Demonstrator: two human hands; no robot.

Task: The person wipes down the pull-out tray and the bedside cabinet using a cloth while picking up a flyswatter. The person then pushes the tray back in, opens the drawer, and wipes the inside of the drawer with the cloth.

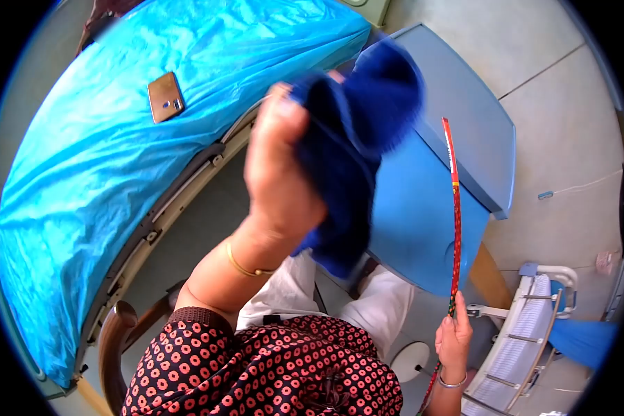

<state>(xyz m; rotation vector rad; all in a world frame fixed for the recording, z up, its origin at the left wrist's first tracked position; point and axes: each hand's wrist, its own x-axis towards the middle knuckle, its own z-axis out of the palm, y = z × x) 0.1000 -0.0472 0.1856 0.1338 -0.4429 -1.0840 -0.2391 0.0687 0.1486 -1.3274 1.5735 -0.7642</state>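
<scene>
A dark blue cloth (347, 173), fuzzy like a small towel, hangs in folds from my raised left hand (277, 159). My fingers are closed on it, though their tips are blurred and partly hidden behind it. At lower right, my right hand (454, 340) grips a long thin red patterned stick (456, 229) with its fingers wrapped round. The stick points upward and has a yellow band and a white-marked stretch near its top. Its lower end runs down past my hand toward the bottom edge.
A bed with a bright blue plastic cover (97, 187) fills the left side, with a phone (166, 97) on it. A blue table (416, 208) stands ahead. A wooden chair arm (114, 340) is at lower left; a white railed frame (516, 340) is at right.
</scene>
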